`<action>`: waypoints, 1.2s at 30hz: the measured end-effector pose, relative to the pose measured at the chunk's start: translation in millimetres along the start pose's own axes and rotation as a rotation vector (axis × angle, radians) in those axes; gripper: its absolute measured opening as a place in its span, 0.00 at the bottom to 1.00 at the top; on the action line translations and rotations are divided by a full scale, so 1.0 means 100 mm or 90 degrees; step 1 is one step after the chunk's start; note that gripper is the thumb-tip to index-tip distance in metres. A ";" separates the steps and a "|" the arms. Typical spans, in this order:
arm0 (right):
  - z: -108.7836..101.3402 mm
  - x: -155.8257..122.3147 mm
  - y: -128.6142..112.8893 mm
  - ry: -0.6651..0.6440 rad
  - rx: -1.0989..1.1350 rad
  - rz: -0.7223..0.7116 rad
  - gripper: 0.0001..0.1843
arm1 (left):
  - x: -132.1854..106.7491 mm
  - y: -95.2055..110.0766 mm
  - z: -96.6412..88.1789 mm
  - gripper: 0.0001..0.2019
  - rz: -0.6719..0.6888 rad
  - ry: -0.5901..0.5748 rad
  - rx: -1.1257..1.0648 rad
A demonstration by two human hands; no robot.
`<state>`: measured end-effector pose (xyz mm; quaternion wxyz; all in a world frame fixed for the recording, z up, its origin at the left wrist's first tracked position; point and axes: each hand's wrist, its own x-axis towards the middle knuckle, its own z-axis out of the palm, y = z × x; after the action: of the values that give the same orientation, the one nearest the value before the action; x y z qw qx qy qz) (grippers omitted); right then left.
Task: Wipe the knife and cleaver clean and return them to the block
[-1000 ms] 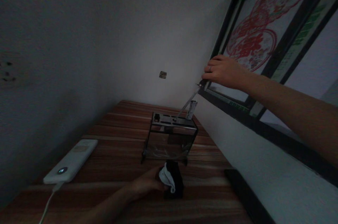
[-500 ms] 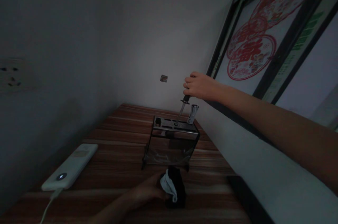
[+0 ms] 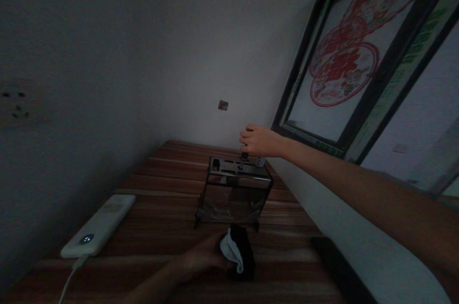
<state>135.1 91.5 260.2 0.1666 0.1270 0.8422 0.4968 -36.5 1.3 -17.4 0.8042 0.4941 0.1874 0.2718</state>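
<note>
My right hand (image 3: 256,140) is closed around the black handle of a honing steel (image 3: 245,156). Its rod stands in a round hole in the top of a slotted knife rack (image 3: 229,166), with most of its length hidden. Behind the hand, a pale, shiny piece (image 3: 260,162) sticks up from the rack's right end. A small black piece (image 3: 215,164) sits in the left end. Nearer to me, my left hand (image 3: 211,252) is closed on a black-and-white cloth bundle (image 3: 244,251) on the table; dim light hides its exact kind.
A white power bank (image 3: 98,225) with a cable lies on the left of the wood-grain table (image 3: 161,189). Along the right edge is a long black object (image 3: 339,266). Walls meet behind the table, and a window with red decorations (image 3: 344,72) is at right.
My right hand has moved down and slightly left, sinking the honing steel deeper into the rack; its rod was largely visible before. The left hand stays on the cloth bundle.
</note>
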 end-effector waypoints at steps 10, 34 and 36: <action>0.11 0.09 -0.18 0.017 0.053 -0.016 0.06 | 0.02 0.00 0.00 0.31 -0.011 -0.013 -0.009; 0.17 0.06 -0.35 0.033 0.024 0.021 0.10 | 0.01 0.00 -0.02 0.31 -0.019 0.000 0.004; 0.16 0.06 -0.36 0.026 0.024 0.025 0.10 | 0.02 -0.02 -0.03 0.31 -0.019 -0.003 0.012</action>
<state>134.4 89.6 220.2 0.1371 0.1362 0.8519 0.4867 -36.3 3.9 -21.1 0.8040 0.4993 0.1952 0.2573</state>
